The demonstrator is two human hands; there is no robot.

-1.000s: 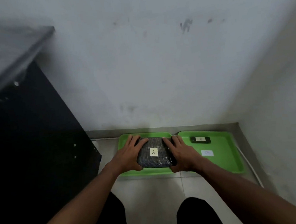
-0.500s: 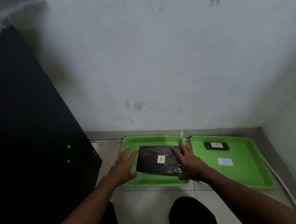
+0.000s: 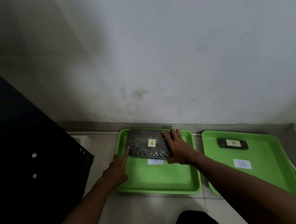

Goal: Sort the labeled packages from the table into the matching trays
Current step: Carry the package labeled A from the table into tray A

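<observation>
fingers (image 3: 171,136) R flat on pkg A (image 3: 143,144) | L index (image 3: 126,151) touching edge

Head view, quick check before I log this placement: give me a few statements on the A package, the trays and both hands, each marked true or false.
1. The package labeled A lies in the left green tray, at its far end. True.
2. The left tray's paper label reads B. False: it reads A; the B label is in the right green tray.
3. The right tray holds nothing. False: a small dark package labeled B lies in it.
4. The right hand rests on the A package's right end. True.
5. The left hand grips the right tray. False: one fingertip touches the A package's left edge.
</observation>
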